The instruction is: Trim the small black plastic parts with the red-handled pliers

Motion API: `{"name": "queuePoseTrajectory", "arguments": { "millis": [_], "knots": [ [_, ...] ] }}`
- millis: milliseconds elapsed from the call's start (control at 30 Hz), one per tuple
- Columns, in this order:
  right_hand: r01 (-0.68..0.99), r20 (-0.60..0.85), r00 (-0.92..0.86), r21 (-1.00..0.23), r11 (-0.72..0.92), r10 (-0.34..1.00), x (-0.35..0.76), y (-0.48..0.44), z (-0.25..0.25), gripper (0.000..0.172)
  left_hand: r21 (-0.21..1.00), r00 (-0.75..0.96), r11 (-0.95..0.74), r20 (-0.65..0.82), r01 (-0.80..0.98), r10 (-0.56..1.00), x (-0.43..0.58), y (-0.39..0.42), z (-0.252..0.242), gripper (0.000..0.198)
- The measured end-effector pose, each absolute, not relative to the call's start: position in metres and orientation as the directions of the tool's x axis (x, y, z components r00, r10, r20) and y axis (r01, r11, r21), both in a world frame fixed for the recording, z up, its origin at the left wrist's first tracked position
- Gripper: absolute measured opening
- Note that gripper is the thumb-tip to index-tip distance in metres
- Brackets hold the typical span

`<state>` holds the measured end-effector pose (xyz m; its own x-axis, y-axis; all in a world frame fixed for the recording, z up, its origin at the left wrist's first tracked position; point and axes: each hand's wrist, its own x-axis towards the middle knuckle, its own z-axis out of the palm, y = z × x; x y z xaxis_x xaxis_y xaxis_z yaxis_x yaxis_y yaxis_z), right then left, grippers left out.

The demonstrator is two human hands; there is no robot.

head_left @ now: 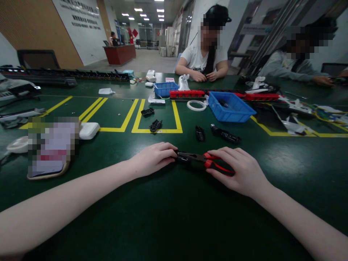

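Note:
My left hand point(156, 158) is closed, its fingertips pinching the left end of a small black part point(182, 157) over the green table. In my right hand point(241, 168) is a pair of red-handled pliers point(220, 166), with fingers wrapped about the grips. The jaws point left and meet the black part; whether they clamp it I cannot tell. Just beyond my hands lie a short black piece point(199, 133) and a longer black piece point(225, 134). Two more black pieces, one upper point(147, 112) and one lower point(156, 125), rest at the yellow-taped square.
A blue bin point(231, 112) holding dark parts stands beyond the pliers, with a tape roll point(196, 105) beside it. A smaller blue bin point(165, 89) and a red strip point(187, 94) lie farther back. At left are a phone point(54, 148) and white case point(89, 130). Two people sit opposite.

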<state>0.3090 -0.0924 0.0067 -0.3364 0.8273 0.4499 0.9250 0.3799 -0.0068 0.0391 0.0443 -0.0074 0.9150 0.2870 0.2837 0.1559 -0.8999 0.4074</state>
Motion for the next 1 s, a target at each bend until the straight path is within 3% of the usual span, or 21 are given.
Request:
{"name": "queuePoseTrajectory", "arguments": {
  "millis": [400,800,1000],
  "knots": [
    [0.934,0.419,-0.275,-0.094,0.343,0.865,0.3128,-0.0872,0.0014,0.038,0.389,0.921,-0.909,0.278,0.152,0.273,0.0380,0.0451,-0.0076,0.024],
    [0.928,0.426,-0.293,-0.090,0.362,0.856,0.3084,-0.0886,-0.0002,0.038,0.376,0.927,-0.912,0.259,0.161,0.271,0.0371,0.0459,-0.0073,0.025],
    [0.935,0.425,-0.316,-0.014,0.355,0.848,0.3062,-0.0875,0.0020,0.034,0.383,0.926,-0.910,0.265,0.156,0.270,0.0370,0.0455,-0.0068,0.025]
  ]
}}
